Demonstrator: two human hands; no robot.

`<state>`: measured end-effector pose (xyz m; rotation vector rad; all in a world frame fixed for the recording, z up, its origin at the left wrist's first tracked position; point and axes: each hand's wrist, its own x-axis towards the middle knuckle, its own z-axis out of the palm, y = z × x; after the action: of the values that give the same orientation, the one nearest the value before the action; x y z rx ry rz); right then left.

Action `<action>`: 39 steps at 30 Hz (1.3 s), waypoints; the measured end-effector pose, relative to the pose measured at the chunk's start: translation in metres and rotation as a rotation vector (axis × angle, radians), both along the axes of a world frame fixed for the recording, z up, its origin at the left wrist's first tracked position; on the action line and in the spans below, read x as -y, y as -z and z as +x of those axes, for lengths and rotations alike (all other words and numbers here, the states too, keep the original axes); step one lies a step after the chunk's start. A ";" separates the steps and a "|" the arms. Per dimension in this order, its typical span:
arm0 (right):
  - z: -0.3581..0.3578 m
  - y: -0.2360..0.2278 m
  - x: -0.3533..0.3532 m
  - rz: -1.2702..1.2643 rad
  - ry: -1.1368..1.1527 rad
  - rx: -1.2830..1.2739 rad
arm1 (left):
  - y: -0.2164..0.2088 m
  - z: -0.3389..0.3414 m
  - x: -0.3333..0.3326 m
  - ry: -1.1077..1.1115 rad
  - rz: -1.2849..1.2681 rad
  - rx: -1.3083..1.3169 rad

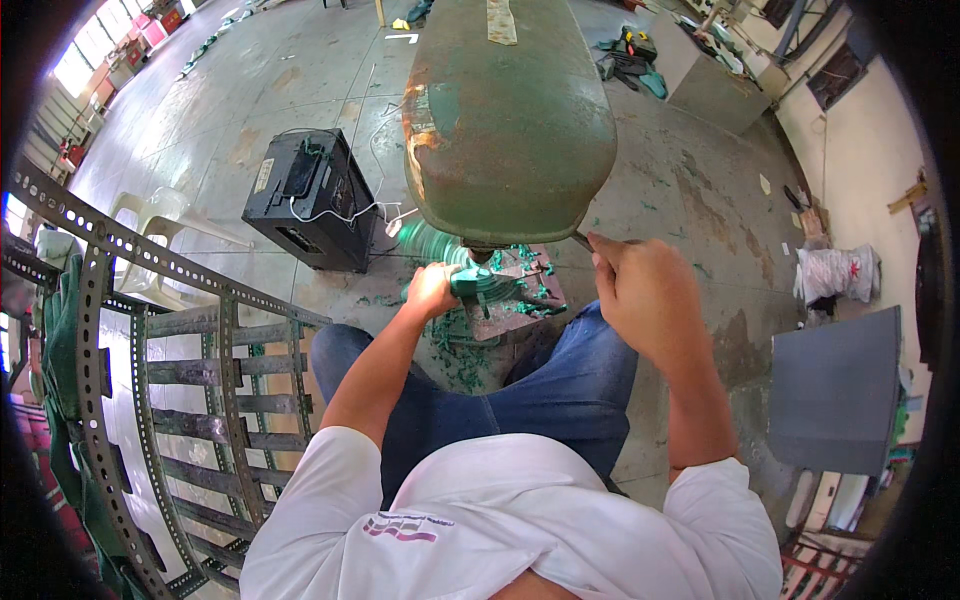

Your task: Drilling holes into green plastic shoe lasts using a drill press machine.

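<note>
The large green head of a drill press point(510, 130) hangs in front of me, its dark chuck point(481, 254) showing underneath. My left hand point(432, 290) is closed on a dark green piece point(485, 285) below the chuck. Beside that hand is a bright green, ringed shape point(430, 243), smeared by motion. My right hand point(650, 295) is raised at the head's right side, fingers wrapped round a thin lever point(582, 240), mostly hidden by the hand. Green shavings cover the machine's base plate point(510, 318) between my knees.
A black box-shaped machine point(310, 200) with a white cable stands at the left on the floor. Beside it are a pale plastic chair point(160, 235) and a perforated metal rack point(225, 390). To the right are a grey panel point(835, 390) and a white wrapped bundle point(838, 272).
</note>
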<state>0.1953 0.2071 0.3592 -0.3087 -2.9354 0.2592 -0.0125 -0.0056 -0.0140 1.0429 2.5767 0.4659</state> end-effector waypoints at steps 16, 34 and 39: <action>0.011 0.027 0.001 0.013 0.000 -0.069 | 0.003 0.000 0.001 0.010 0.062 -0.020; 0.032 0.077 0.015 -0.091 0.071 -0.217 | -0.007 0.003 -0.001 -0.008 0.048 0.001; 0.034 0.102 0.025 -0.247 0.116 -0.356 | 0.009 0.000 0.002 -0.028 0.020 0.037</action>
<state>0.2294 0.1818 0.2577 -0.4169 -2.5262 0.5958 -0.0121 -0.0071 -0.0226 0.9966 2.5620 0.5145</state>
